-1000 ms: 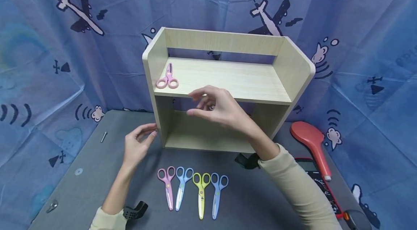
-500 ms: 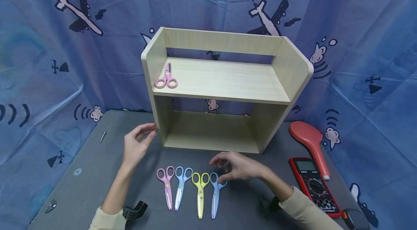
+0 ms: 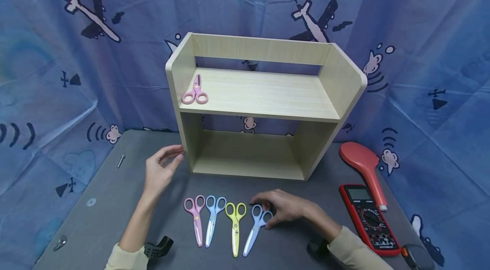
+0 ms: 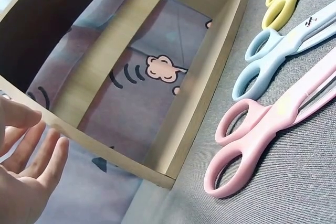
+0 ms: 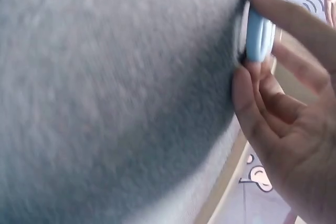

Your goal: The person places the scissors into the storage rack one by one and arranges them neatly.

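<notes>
My right hand point(image 3: 285, 208) has its thumb and fingers about the handle loops of the rightmost blue scissors point(image 3: 255, 231), which lie slanted on the table; in the right wrist view the fingers pinch the blue handle point(image 5: 255, 35). Left of them lie yellow scissors point(image 3: 235, 229), light blue scissors point(image 3: 212, 221) and pink scissors point(image 3: 197, 221), handles toward the shelf. A second pair of pink scissors point(image 3: 197, 90) rests on the upper board of the wooden shelf point(image 3: 260, 93). With relaxed fingers, my left hand point(image 3: 161, 170) stays at the shelf's left side panel.
At the right are a red multimeter point(image 3: 371, 219), a red paddle-shaped tool point(image 3: 363, 166) and a dark round object point(image 3: 419, 257). A screw point(image 3: 121, 161), a washer point(image 3: 91, 202) and a small metal part point(image 3: 60, 242) lie at the left. A blue curtain point(image 3: 134, 49) hangs behind.
My right hand has come down from in front of the shelf to the rightmost blue scissors and taken their handles. Those scissors have turned, handles shifting right. My left hand stays put.
</notes>
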`<state>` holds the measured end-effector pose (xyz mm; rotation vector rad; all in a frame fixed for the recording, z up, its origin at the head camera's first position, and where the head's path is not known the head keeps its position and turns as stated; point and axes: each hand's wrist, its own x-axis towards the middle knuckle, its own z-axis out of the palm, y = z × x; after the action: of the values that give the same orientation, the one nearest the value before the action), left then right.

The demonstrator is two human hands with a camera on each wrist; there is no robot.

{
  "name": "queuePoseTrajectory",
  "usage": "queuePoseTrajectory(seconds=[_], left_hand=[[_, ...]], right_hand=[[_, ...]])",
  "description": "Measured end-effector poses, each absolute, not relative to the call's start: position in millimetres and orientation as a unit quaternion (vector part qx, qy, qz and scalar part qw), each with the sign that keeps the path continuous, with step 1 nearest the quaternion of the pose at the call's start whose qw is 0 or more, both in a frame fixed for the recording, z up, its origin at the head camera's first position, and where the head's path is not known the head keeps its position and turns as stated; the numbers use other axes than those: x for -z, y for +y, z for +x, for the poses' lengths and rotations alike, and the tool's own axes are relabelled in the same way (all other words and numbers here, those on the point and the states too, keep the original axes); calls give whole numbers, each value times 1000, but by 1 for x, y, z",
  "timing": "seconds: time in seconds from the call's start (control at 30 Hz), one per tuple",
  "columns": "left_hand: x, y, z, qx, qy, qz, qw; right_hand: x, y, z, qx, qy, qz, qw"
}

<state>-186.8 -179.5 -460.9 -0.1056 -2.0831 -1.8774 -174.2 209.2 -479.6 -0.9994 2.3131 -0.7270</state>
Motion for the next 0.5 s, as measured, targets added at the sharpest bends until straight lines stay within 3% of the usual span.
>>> queuePoseTrajectory(seconds=[0.33,0.5], left_hand=[[461,-179,-187,663,-728,-33,171],[461,-179,-186,657,-734,-33,168]], right_hand=[[470,225,-185,288,785,-391,385],[470,236,-192,312,720,-365,501]])
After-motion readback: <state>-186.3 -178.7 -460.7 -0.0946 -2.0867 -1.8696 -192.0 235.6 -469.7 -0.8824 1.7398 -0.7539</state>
